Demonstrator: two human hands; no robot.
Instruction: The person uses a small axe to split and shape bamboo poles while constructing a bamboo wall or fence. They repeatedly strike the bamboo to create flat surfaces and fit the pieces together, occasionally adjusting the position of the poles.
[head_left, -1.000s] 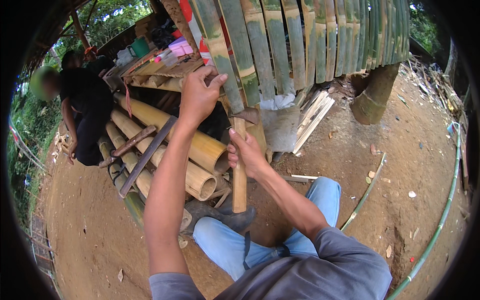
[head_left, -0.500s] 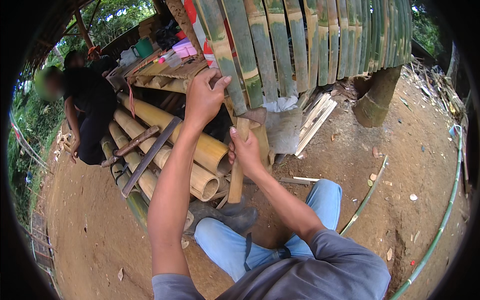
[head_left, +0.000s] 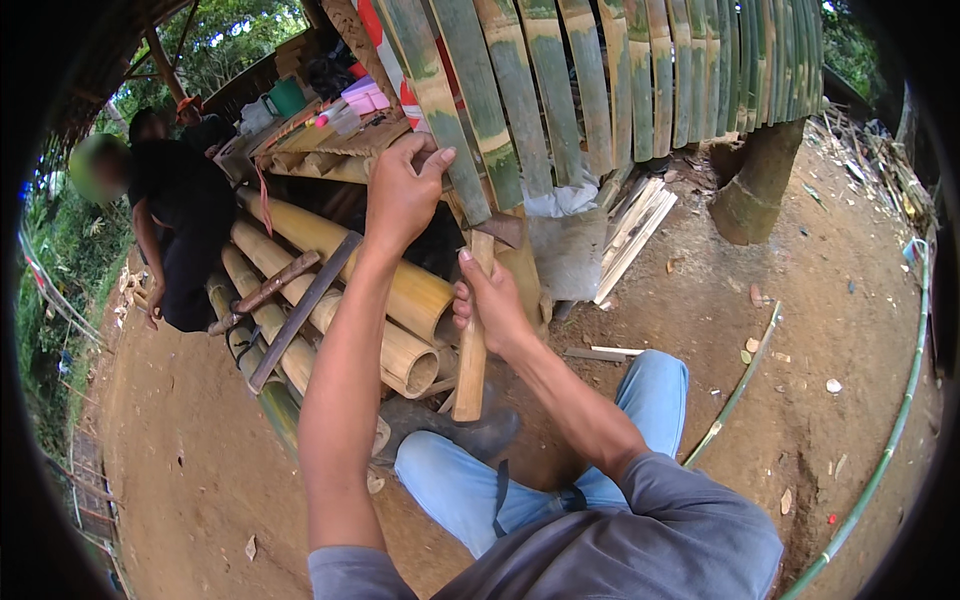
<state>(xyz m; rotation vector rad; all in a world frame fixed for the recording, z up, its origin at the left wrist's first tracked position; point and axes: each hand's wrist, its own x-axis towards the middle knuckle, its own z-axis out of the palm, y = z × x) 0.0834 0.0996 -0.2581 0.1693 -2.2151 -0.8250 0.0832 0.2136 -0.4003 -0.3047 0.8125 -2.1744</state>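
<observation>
My left hand (head_left: 402, 195) is closed on the edge of the leftmost bamboo slat (head_left: 432, 90), its thumb lying against the green face. That slat belongs to a row of upright split-bamboo slats hanging side by side. My right hand (head_left: 493, 305) is wrapped around the wooden handle of a hatchet (head_left: 470, 372), thumb up along it. The hatchet's dark metal head (head_left: 506, 232) is at the lower end of the leftmost slat and appears to touch it. Its handle hangs downward past my fist.
Thick bamboo poles (head_left: 405, 290) lie on the left, with a long flat blade (head_left: 305, 312) across them. Beyond, a person in dark clothes (head_left: 185, 225) sits beside a bamboo bench (head_left: 330, 160). A bamboo post (head_left: 755, 190) and wood strips (head_left: 637, 238) are right.
The whole view has shifted slightly. Both hands keep their grips, and the hatchet stays at the slat's lower end with its handle tilted a little differently.
</observation>
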